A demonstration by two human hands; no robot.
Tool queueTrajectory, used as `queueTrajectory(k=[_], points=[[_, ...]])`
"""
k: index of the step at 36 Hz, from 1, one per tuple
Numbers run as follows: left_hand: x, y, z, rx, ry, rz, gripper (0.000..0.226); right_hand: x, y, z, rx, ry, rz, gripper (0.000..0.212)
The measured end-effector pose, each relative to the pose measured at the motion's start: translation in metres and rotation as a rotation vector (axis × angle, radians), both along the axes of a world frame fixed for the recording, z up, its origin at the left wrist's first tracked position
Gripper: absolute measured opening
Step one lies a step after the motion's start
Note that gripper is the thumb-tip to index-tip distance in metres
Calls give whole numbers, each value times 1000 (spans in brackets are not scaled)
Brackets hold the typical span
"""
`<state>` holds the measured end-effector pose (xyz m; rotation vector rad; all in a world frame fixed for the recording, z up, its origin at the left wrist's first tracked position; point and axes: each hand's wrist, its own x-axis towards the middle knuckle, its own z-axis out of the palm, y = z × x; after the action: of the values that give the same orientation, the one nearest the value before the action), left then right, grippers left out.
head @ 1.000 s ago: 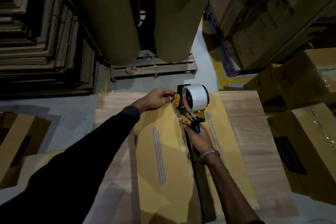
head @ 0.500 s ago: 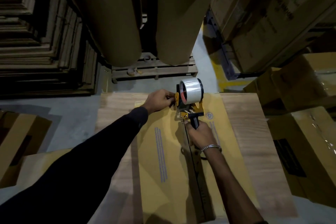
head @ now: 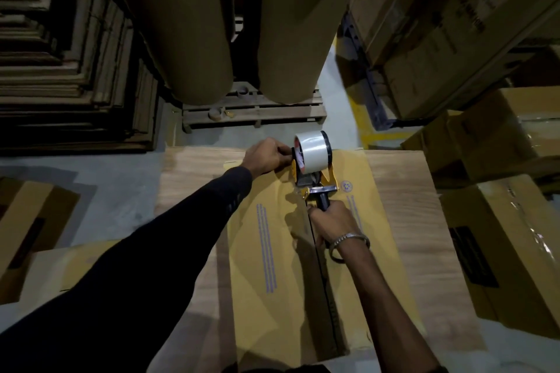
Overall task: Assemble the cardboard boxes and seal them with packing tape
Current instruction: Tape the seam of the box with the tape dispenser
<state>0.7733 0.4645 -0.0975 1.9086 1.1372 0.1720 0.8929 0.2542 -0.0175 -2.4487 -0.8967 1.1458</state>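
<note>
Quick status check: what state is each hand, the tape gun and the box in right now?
Left hand: pinching the dispenser's front by the roll.
Right hand: gripping the black handle.
Yellow tape dispenser with clear roll: upright at the seam's far end.
Flat yellow-brown cardboard box: flaps closed, centre seam visible.

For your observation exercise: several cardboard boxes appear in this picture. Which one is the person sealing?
The flat yellow-brown box on the wooden table, directly under both hands. Only it has the tape dispenser at its centre seam; the others stand aside at the right and left.
</note>
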Motion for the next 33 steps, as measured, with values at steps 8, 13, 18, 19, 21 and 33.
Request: queueTrajectory(k=[8,13,18,19,21,33], points=[[1,3,-9,-41,-42,-2,17,-3,-20,-5,-42,32,-23,46],[0,-7,5,62,-52,37,44,-3,-65,-12,-61,120,-111,53],[-4,-30,-7,560,62,-258,52,-3,-79,-20,-38,203,-205,39],[-5,-32,-13,639,98,-371,57,-4,-76,-16,-36,209,-210,37],[-7,-37,-18,677,136,-521,64,-3,-73,-17,-41,209,-226,41],[-25,-45,-17,794,214,-662,61,-9,-82,-30,-27,102,-181,29]])
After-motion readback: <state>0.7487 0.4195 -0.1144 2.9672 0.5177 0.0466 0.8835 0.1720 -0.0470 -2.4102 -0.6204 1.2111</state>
